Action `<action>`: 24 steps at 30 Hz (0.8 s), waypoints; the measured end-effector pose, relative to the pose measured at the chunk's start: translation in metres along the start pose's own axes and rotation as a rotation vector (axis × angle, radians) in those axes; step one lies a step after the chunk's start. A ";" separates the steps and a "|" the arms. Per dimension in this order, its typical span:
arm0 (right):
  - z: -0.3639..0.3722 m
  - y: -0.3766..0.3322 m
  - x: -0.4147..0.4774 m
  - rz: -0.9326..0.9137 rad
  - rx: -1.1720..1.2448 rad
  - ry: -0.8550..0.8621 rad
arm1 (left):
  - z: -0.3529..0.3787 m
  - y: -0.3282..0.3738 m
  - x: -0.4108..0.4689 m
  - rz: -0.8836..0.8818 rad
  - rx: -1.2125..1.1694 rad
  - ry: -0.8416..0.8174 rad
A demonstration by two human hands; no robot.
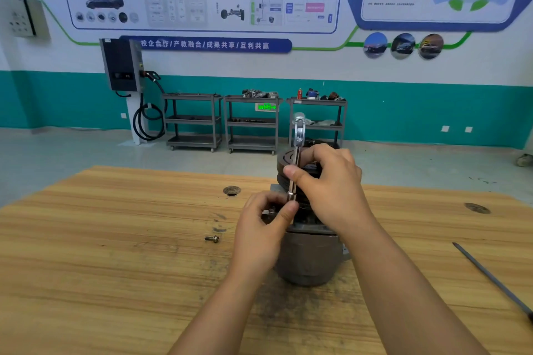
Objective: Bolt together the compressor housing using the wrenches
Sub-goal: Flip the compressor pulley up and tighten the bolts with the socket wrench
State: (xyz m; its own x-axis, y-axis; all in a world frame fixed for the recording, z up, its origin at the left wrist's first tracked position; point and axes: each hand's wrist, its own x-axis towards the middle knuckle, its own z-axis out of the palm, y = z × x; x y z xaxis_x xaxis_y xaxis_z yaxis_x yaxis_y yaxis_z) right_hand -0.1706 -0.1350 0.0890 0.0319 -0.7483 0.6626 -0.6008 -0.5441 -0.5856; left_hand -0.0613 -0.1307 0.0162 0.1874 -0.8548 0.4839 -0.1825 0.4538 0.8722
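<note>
- Head view: the compressor housing (308,256) lies on a wooden table (115,268), its round grey body towards the person and its dark pulley (284,158) at the far end.
- The step in hand looks like seating the tool on a housing bolt. A chrome ratchet wrench (299,135) stands nearly upright over the housing's upper left flank, with its head well above the housing.
- The right hand (331,181) is closed round the wrench shaft just above the housing, fingers and thumb curled about it.
- The left hand (259,228) sits against the housing's left side and pinches the lower, socket end of the wrench between thumb and fingertips. Whether a bolt sits under that tip is hidden by the fingers.
- One loose bolt (212,238) lies on the table to the left of the housing, apart from it — so at least one fastener is probably not yet fitted.
- A long dark rod (490,277) lies on the table well to the right of the housing, untouched.
- The next move likely calls for the socket to sit square on the bolt head, and for the left hand to steady the tip while the right turns the shaft.
- The housing looks heavy, dull and grimy. It may roll on its round body under torque.
</note>
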 end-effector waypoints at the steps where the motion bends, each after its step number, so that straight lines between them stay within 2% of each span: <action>1: 0.001 -0.001 0.000 0.000 -0.013 0.007 | 0.000 0.000 0.000 0.002 0.004 0.002; 8: -0.008 -0.001 0.000 -0.011 0.039 -0.084 | -0.001 0.001 0.001 0.010 0.002 -0.036; 15: -0.003 -0.003 0.000 0.040 0.023 -0.006 | 0.001 0.001 0.000 0.027 0.050 0.021; 21: -0.012 -0.002 0.001 0.009 0.063 -0.115 | 0.000 0.002 0.000 0.070 0.049 0.028; 24: -0.013 -0.003 0.002 0.033 0.063 -0.094 | -0.001 0.003 0.000 0.059 0.051 0.019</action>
State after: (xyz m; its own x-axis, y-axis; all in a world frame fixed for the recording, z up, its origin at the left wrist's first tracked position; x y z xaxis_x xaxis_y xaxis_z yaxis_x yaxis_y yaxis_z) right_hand -0.1790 -0.1295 0.0984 0.0893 -0.7967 0.5978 -0.5518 -0.5392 -0.6362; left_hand -0.0612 -0.1292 0.0192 0.1927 -0.8216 0.5364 -0.2425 0.4898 0.8374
